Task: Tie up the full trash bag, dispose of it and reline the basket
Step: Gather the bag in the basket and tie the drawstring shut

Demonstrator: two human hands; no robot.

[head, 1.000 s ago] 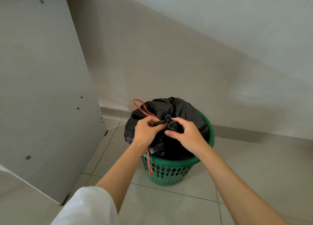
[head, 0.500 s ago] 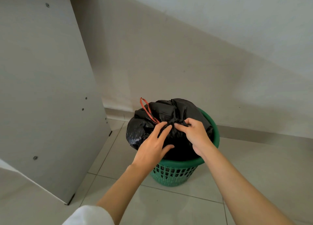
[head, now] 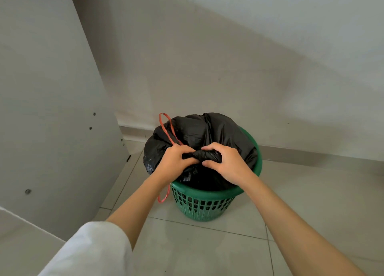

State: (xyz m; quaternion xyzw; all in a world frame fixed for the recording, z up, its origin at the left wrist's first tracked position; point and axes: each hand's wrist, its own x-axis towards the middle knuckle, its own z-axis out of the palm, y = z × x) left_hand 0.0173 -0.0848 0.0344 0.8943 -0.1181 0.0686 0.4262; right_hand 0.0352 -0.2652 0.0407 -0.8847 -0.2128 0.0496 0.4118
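The black trash bag (head: 199, 134) sits in the green basket (head: 199, 205) on the tiled floor (head: 207, 250); left hand (head: 174, 161) and right hand (head: 226, 163) both grip its bunched neck with curled fingers; a red drawstring (head: 166, 128) loops beside the left hand.

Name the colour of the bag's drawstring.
Red; the drawstring shows best in the head view, against the black bag.
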